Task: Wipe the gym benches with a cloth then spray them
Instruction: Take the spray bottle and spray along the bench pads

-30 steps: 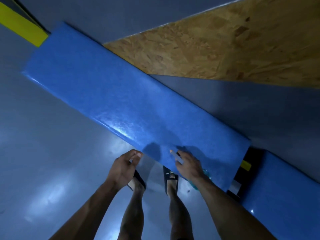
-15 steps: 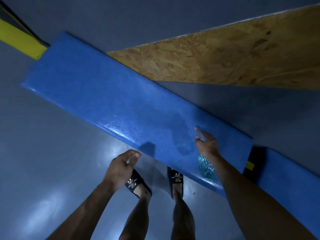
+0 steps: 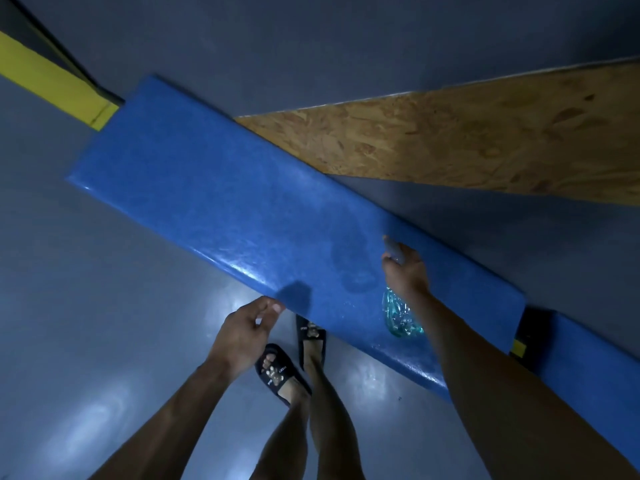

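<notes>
A long blue padded bench runs diagonally from upper left to lower right. My right hand grips a clear teal spray bottle above the bench's right part, its nozzle pointing up the bench. A darker damp patch shows on the pad just left of that hand. My left hand hangs off the bench's near edge with loosely curled fingers and holds nothing. No cloth is in view.
A second blue bench continues at the lower right past a black and yellow gap. A chipboard panel leans behind the bench. A yellow strip lies at the upper left. My sandalled feet stand on the shiny grey floor.
My right hand lifted the spray bottle from the bench's near edge up over the pad, where a damp patch has appeared. My left hand stayed near the edge.
</notes>
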Motion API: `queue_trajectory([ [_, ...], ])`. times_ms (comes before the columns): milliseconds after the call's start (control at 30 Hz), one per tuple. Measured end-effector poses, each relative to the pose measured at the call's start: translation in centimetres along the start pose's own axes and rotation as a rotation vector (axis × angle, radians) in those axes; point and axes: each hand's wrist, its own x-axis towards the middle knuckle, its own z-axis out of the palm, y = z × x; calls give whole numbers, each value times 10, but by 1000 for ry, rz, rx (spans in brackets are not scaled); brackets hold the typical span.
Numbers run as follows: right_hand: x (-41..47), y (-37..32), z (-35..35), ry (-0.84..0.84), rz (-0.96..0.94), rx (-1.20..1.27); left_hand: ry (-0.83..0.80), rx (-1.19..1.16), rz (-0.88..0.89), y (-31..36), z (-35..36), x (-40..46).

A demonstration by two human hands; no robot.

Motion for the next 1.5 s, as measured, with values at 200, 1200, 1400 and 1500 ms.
queue_trajectory([
  [200, -40, 7, 32, -233, -69, 49, 3, -6, -6, -1, -10, 15],
  [1200, 45, -50, 23, -277, -137, -101, 71, -13, -33, 36, -19, 57],
  [1400, -6, -27, 63, -420, -191, -133, 103, -46, -37, 33, -25, 54],
  [1500, -32, -11, 86, -412, -198, -182, 119, -52, -61, 24, -31, 50],
])
